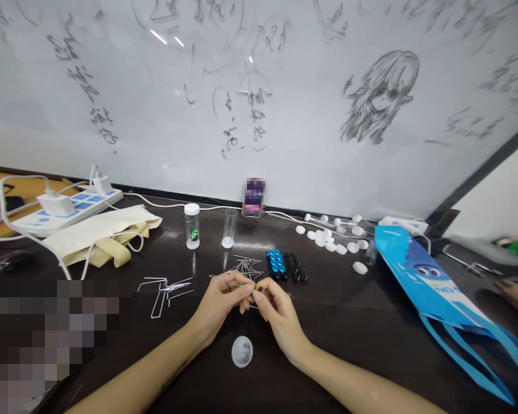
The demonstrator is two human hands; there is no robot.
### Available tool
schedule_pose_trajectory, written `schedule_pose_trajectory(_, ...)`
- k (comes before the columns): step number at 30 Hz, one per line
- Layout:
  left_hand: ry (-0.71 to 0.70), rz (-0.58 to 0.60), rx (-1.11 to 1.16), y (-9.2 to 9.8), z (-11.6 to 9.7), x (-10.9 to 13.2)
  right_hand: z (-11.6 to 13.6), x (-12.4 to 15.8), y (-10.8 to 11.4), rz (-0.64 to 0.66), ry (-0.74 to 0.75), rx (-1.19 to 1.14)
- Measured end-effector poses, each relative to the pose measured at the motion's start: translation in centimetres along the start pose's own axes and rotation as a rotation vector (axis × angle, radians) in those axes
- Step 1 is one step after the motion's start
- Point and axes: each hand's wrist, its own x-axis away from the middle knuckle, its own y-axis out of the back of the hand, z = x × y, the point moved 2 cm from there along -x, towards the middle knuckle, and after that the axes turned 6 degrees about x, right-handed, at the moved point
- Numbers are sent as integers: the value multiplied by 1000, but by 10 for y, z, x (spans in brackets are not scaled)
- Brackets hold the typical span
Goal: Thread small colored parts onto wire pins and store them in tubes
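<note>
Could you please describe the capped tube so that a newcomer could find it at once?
Below the scribbled whiteboard, on the dark table, two clear tubes stand upright near the far edge, left of centre. The capped tube is the left one: it alone has a white cap and something green inside, while the open tube beside it is uncapped.

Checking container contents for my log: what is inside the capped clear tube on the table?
The capped tube holds one small green piece near its bottom; its shape is too small to tell. The white cap hides the top end.
</note>
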Motion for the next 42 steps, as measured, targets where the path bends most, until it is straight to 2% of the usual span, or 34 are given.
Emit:
schedule_pose_trajectory(7,8,20,-41,0,2,1,-6,-1,2,14,-38,40)
schedule_pose_trajectory(13,-7,-7,-17,0,1,0,-2,1,1,-6,14,32)
schedule_pose_trajectory(19,-2,-8,-48,1,2,1,-8,-1,1,23,-12,28)
schedule_pose_trajectory(27,-11,-8,-2,2,1,-1,-1,2,2,-32,46,150)
schedule_pose_trajectory(38,-2,27,-77,-1,0,2,-9,0,3,7,-33,104)
schedule_pose_trajectory(42,-9,26,-60,0,-1,2,-6,2,2,-11,20,151)
